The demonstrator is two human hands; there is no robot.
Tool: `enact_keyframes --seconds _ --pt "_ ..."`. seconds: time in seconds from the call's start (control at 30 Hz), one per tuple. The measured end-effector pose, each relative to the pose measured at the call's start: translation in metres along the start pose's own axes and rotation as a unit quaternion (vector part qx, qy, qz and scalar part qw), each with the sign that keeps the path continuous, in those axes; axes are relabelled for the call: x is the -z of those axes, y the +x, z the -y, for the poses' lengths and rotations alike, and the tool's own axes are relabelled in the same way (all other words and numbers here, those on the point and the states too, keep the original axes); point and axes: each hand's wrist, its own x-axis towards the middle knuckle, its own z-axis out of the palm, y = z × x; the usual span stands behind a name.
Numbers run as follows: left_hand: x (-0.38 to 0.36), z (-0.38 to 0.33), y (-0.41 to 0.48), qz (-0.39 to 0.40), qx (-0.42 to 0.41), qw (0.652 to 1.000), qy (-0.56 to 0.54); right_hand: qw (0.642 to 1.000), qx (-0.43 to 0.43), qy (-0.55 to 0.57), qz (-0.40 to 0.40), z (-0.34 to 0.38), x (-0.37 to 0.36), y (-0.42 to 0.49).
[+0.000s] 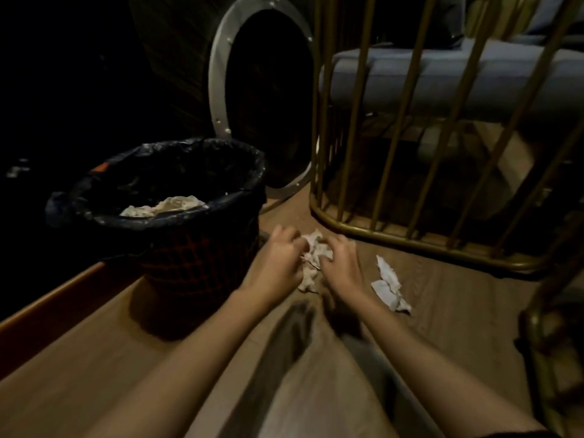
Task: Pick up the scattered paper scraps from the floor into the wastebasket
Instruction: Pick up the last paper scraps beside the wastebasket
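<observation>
A crumpled bunch of white paper scraps (314,259) sits low over the wooden floor between both my hands. My left hand (278,259) grips its left side and my right hand (339,263) grips its right side. One more white scrap (389,284) lies flat on the floor just right of my right hand. To the left stands the wastebasket (177,248), a dark mesh bin lined with a black bag, with crumpled paper (164,206) inside it.
A brass-coloured barred frame (395,241) stands close behind and right of the scraps, with a blue-grey cushioned seat (474,80) beyond it. A round metal-rimmed dark panel (221,90) leans behind the bin. A wooden ledge (47,301) runs along the left.
</observation>
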Motion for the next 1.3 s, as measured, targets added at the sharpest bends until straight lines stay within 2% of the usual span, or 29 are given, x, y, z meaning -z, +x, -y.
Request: enact_keyframes --seconds 0.07,0.13,0.23,0.37,0.47,0.6,0.67,0.77,0.83,0.9,1.07,1.13,1.23,1.3 --pt "-0.043 0.004 -0.003 0.105 0.050 0.993 0.010 0.989 -0.112 -0.074 0.066 -0.053 0.004 -0.008" --pt "-0.079 0.011 -0.004 0.184 0.110 0.977 0.000 0.973 -0.160 -0.114 0.118 -0.095 0.016 -0.014" --pt "-0.118 0.030 0.008 0.269 0.155 0.951 0.000 0.963 -0.149 -0.094 0.204 -0.135 0.035 -0.010" --pt "-0.144 0.053 0.059 0.297 0.183 0.937 -0.012 0.925 -0.158 -0.155 0.309 -0.158 0.037 0.004" --pt "-0.155 0.060 0.094 0.330 0.215 0.918 -0.052 0.924 -0.138 -0.202 0.295 -0.159 0.030 0.007" --pt "-0.177 0.078 0.112 0.388 0.175 0.905 -0.007 0.968 -0.061 -0.159 0.184 -0.167 0.018 -0.004" --pt "-0.187 0.083 0.105 0.348 0.174 0.919 -0.064 0.987 -0.059 -0.106 0.109 -0.167 0.009 -0.017" --pt "-0.183 0.068 0.078 0.219 0.186 0.948 -0.135 0.993 -0.049 -0.106 0.020 -0.165 -0.009 -0.034" --pt "-0.174 0.050 0.052 0.132 0.165 0.966 -0.146 0.993 -0.034 -0.116 0.004 -0.161 -0.015 -0.043" --pt "-0.162 0.033 0.026 0.080 0.133 0.978 -0.141 0.993 -0.030 -0.111 0.007 -0.156 -0.016 -0.047" --pt "-0.132 0.005 -0.029 0.082 0.064 0.973 -0.204 0.994 -0.083 -0.064 0.027 -0.130 -0.003 -0.033" --pt "-0.119 0.008 -0.051 0.083 0.074 0.976 -0.189 0.993 -0.102 -0.045 0.034 -0.112 -0.005 -0.019" --pt "-0.092 0.024 -0.082 0.083 0.092 0.975 -0.186 0.994 -0.088 -0.036 0.060 -0.074 -0.022 0.005" --pt "-0.073 0.039 -0.105 0.090 0.084 0.980 -0.154 0.996 -0.036 -0.014 0.085 -0.044 -0.042 0.014"
